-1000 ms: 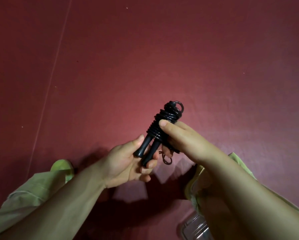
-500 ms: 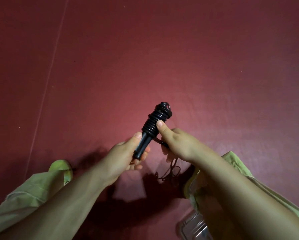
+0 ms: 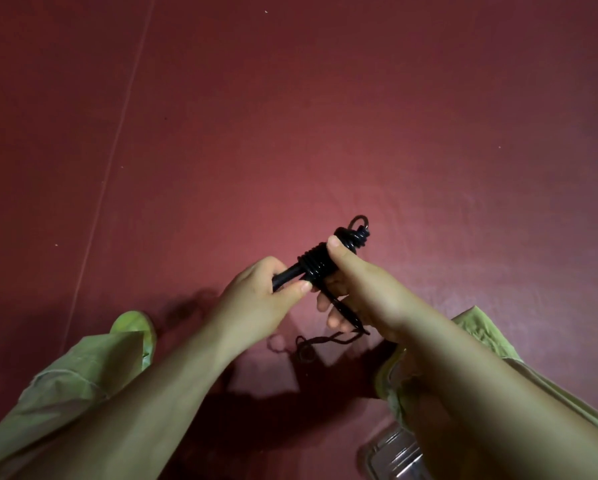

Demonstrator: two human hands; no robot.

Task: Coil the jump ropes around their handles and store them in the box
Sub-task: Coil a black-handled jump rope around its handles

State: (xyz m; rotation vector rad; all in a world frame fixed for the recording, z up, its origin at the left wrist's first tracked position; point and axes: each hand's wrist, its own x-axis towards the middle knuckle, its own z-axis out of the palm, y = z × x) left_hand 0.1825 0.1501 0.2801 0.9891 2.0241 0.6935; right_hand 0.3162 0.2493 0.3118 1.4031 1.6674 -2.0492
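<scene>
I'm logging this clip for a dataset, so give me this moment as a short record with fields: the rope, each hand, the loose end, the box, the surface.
rope: black jump rope, coiled round its handles, held above the floor
left hand: left hand grips the bare handle ends
right hand: right hand holds the coiled part, thumb pressed on the coils
loose end: thin cord trails from under the right hand
box: clear plastic box, partly visible at the bottom edge, contents hidden
surface: dark red floor

Indoor spot with a dark red floor (image 3: 325, 133), kind of place unclear.
</scene>
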